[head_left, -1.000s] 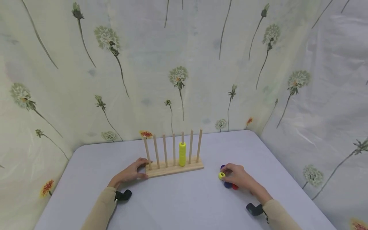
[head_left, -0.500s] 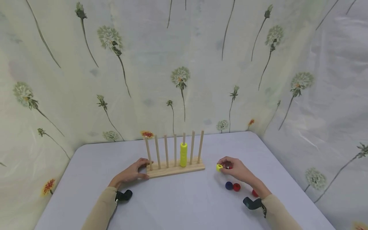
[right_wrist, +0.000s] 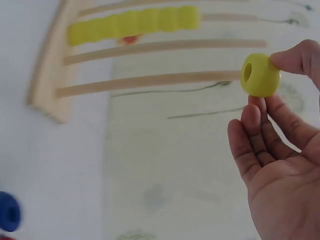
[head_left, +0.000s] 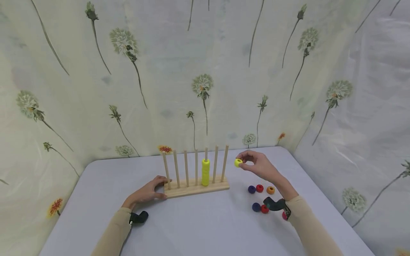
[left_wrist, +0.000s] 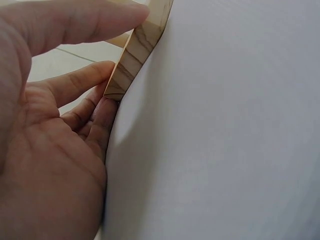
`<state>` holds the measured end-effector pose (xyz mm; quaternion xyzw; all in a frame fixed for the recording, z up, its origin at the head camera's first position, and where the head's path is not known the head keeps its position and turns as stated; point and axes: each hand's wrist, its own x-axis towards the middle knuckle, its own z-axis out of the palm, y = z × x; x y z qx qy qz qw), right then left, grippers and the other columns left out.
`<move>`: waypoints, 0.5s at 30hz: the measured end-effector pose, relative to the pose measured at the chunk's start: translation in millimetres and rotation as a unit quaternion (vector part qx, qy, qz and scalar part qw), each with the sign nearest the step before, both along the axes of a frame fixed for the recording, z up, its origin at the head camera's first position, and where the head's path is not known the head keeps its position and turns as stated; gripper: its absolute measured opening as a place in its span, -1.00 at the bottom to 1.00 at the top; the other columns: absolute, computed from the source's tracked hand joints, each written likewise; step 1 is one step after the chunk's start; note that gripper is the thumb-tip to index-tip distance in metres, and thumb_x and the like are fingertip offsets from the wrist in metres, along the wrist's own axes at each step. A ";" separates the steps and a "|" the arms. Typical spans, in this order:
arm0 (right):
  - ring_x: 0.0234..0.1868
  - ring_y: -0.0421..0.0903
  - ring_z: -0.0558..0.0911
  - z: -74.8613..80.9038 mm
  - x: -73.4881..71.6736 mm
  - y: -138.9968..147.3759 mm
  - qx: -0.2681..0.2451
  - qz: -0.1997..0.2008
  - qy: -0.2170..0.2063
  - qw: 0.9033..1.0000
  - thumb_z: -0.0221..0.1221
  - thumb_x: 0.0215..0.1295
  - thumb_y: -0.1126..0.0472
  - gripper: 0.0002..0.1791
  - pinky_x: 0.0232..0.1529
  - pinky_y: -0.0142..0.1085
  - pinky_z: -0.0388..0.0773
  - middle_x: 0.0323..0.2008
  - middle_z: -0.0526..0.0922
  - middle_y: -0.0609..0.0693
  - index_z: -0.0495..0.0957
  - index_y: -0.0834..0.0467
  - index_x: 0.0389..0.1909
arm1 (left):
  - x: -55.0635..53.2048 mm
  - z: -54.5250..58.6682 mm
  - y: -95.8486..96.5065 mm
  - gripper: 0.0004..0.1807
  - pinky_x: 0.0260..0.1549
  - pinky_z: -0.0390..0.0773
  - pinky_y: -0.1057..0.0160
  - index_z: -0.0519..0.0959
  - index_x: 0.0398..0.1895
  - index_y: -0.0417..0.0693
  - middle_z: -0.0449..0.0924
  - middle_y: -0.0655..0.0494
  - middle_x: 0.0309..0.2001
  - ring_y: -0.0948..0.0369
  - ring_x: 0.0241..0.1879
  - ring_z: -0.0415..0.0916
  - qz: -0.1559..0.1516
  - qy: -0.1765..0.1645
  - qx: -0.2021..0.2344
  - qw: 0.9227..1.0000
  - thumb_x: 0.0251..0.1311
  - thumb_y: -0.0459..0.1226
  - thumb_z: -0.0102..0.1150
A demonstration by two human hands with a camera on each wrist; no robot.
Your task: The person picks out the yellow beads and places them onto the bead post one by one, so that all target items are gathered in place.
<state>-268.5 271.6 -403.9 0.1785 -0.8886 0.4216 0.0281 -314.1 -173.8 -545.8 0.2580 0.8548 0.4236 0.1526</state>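
A wooden peg stand [head_left: 192, 191] with several upright pegs sits on the table. A column of yellow beads [head_left: 205, 173] fills most of one peg, right of the middle; the other pegs are bare. My left hand [head_left: 146, 191] grips the stand's left end, thumb at the front and fingers behind, as the left wrist view confirms on the base's end grain [left_wrist: 132, 62]. Raised off the table to the right of the stand, my right hand [head_left: 260, 166] pinches a yellow bead [right_wrist: 260, 75] between thumb and fingertips. The bead's hole shows, and it is close to the rightmost peg [right_wrist: 155, 81].
Below my right forearm lie loose beads: dark blue ones [head_left: 252, 189], red ones [head_left: 259, 188] and an orange one [head_left: 270, 190]. A wrist camera [head_left: 274, 204] overlaps some of them. A flower-patterned curtain [head_left: 153, 89] hangs behind the table [head_left: 192, 227].
My right hand has lifted the yellow bead from among the loose beads and carried it up and left towards the stand, uncovering the other beads. The left hand keeps its hold.
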 end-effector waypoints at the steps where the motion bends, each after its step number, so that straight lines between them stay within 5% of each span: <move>1: -0.08 -0.06 0.56 9.0 -1.7 -2.7 -0.002 0.003 0.005 1.000 0.27 0.25 0.19 -0.71 -0.06 -0.49 0.50 -0.08 0.61 0.04 0.54 0.16 -0.03 | 0.0 0.2 0.1 -0.26 0.28 0.15 -0.19 0.38 0.31 -0.03 0.25 -0.07 0.28 -0.07 0.33 0.17 0.000 0.000 0.000 1.000 0.02 -0.10 0.40; 8: -0.05 -0.11 0.56 45.4 -22.9 -21.7 -0.009 0.041 0.057 0.997 0.29 0.23 0.10 -0.70 -0.01 -0.43 0.49 -0.08 0.60 -0.04 0.56 0.06 -0.04 | -0.3 0.6 -0.1 -0.25 0.29 0.15 -0.20 0.38 0.30 -0.05 0.25 -0.08 0.29 -0.08 0.34 0.17 0.002 0.000 0.001 1.000 0.01 -0.09 0.41; 15: -0.08 -0.17 0.58 56.8 -41.4 -49.0 0.014 0.064 0.084 0.994 0.28 0.23 0.05 -0.72 0.05 -0.18 0.50 -0.09 0.61 -0.10 0.57 0.00 -0.06 | -0.1 -1.2 0.7 -0.26 0.31 0.12 -0.20 0.38 0.32 -0.01 0.25 -0.07 0.30 -0.09 0.36 0.15 -0.001 0.002 0.003 1.000 0.02 -0.10 0.41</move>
